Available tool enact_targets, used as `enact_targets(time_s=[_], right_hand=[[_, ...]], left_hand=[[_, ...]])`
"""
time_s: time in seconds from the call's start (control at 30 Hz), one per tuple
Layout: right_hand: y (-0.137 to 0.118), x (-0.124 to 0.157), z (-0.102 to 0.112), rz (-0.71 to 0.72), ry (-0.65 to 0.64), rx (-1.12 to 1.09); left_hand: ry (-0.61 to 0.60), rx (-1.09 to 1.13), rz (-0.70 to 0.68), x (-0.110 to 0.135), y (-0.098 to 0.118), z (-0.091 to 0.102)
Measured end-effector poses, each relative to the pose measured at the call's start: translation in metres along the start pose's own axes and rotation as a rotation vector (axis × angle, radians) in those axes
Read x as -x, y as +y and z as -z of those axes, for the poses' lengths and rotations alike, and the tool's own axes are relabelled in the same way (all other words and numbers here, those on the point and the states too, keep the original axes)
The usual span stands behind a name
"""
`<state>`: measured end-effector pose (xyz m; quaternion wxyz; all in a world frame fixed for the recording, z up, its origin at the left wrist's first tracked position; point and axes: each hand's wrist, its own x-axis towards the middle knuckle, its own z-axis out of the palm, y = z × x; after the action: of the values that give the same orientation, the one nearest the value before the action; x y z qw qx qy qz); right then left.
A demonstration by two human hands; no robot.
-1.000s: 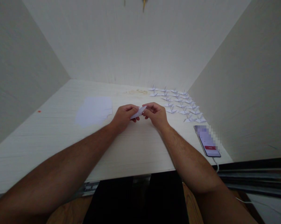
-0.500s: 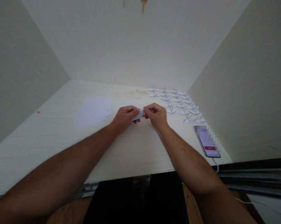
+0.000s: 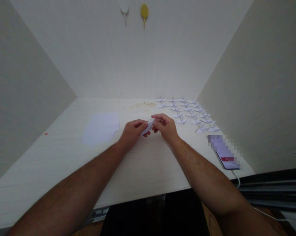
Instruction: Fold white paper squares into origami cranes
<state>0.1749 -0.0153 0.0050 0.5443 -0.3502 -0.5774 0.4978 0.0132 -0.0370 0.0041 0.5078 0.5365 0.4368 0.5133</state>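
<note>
A small folded piece of white paper (image 3: 148,127) is pinched in my left hand (image 3: 134,130), thumb on top and fingers beneath. It has a slim, pointed shape, tilted up to the right, held above the table. My right hand (image 3: 165,127) is at its upper right end, index finger lifted away from the thumb. The thumb is close against the paper's edge; whether it touches is hard to tell. Beyond my right hand stand rows of folded white paper cranes (image 3: 179,120).
A stack of white paper sheets (image 3: 101,127) lies left on the pale table (image 3: 143,167). A phone (image 3: 224,154) with a cable lies at the right edge. Walls enclose the back and both sides; a yellow hook (image 3: 144,11) and a white hook (image 3: 124,8) hang on the back wall.
My right fingers have loosened from a pinch at the paper's tip and spread apart. My left hand keeps its hold. The view has tilted up, showing more of the wall hooks.
</note>
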Motion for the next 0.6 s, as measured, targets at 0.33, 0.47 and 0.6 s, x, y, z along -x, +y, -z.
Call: enact_targets(time_s=[0.33, 0.47, 0.6], right_hand=[[0.0002, -0.0011, -0.0018, -0.046, 0.029, 0.040], [0.0004, -0.0015, -0.0021, -0.041, 0.059, 0.026], [0.0019, -0.0026, -0.0029, -0.036, 0.094, 0.035]], left_hand=[[0.014, -0.045, 0.010, 0.0008, -0.0019, 0.0002], [0.017, -0.010, 0.059, 0.0002, -0.0033, 0.0002], [0.002, -0.048, 0.090, -0.0001, -0.0033, -0.0002]])
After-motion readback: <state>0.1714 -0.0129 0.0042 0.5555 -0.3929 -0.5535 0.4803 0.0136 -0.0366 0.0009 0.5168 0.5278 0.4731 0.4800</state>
